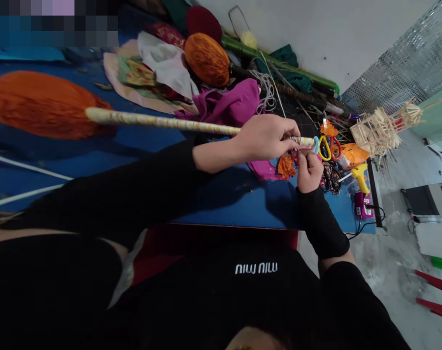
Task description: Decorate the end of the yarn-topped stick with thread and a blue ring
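Observation:
A long stick (162, 121), wound with a pale yellow and white patterned strip, lies across the view above the blue table. Its left end meets a large bulb covered in gathered orange cloth (42, 104). My left hand (266, 138) is closed around the stick near its right end. A light blue ring (316, 145) sits at that end. Just below it, my right hand (310, 170) is closed in a pinch, thumb and fingers together against the stick's end. What the right fingers hold is too small to make out.
Magenta cloth (231, 102), a second orange bulb (207, 59) and green poles (275, 61) lie at the back of the blue table (221, 204). To the right are yellow- and red-handled scissors (326, 148), a yellow glue gun (361, 179), a purple power strip (362, 205) and a wooden stick model (377, 129).

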`<action>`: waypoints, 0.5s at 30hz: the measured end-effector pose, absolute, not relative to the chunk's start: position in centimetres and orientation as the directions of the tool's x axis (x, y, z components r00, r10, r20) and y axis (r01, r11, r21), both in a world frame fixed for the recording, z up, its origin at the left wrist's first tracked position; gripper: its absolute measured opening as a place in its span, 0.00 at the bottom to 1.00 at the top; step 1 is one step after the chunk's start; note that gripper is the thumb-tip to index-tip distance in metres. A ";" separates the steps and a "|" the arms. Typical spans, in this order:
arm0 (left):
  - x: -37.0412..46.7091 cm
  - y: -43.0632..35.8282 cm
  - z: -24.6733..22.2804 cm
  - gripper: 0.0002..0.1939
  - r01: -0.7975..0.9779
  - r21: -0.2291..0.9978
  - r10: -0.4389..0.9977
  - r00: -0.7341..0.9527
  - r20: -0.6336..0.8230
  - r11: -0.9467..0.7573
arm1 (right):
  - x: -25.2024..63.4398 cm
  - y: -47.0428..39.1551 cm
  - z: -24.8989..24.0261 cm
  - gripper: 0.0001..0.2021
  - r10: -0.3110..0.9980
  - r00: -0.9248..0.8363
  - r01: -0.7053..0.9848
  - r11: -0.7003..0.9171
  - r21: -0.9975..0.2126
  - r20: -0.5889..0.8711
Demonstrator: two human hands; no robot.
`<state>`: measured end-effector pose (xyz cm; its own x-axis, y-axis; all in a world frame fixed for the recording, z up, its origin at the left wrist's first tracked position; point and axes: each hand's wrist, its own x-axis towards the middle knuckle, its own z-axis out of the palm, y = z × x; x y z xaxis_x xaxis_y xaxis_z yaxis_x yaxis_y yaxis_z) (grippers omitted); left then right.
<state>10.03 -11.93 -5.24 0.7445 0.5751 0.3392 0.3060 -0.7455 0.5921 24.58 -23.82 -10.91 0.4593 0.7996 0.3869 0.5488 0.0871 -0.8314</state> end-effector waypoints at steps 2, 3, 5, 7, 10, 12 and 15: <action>9.9 -11.7 -4.8 0.16 0.260 0.623 0.538 0.784 0.310 -0.738 | 24.5 -23.2 -11.1 0.17 0.808 0.487 0.425 0.113 -0.898 0.332; 9.8 -11.6 -4.7 0.15 0.255 0.620 0.528 0.793 0.306 -0.742 | 24.5 -23.0 -11.3 0.17 0.815 0.495 0.369 0.115 -0.922 0.299; 9.7 -11.6 -4.6 0.15 0.283 0.583 0.529 0.791 0.308 -0.762 | 24.7 -22.6 -11.5 0.20 0.829 0.510 0.281 0.094 -0.955 0.231; 9.6 -11.7 -4.7 0.15 0.333 0.519 0.540 0.779 0.320 -0.787 | 24.9 -22.4 -11.8 0.22 0.845 0.510 0.219 0.049 -0.974 0.157; 9.4 -11.9 -4.8 0.16 0.355 0.445 0.520 0.786 0.335 -0.822 | 25.3 -22.2 -12.0 0.24 0.887 0.458 0.126 0.005 -0.992 0.063; 9.4 -11.8 -4.8 0.16 0.337 0.439 0.495 0.808 0.320 -0.833 | 25.7 -22.0 -12.1 0.25 0.921 0.388 0.041 0.004 -0.999 0.020; 9.5 -11.7 -4.7 0.17 0.298 0.475 0.464 0.839 0.284 -0.828 | 26.6 -21.8 -12.3 0.29 0.967 0.246 -0.091 -0.039 -0.995 -0.060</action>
<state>9.50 -11.74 -4.74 0.8390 0.4641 0.2840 0.2976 -0.8284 0.4745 26.59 -21.78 -12.26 0.2462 0.9673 -0.0600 -0.0910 -0.0386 -0.9951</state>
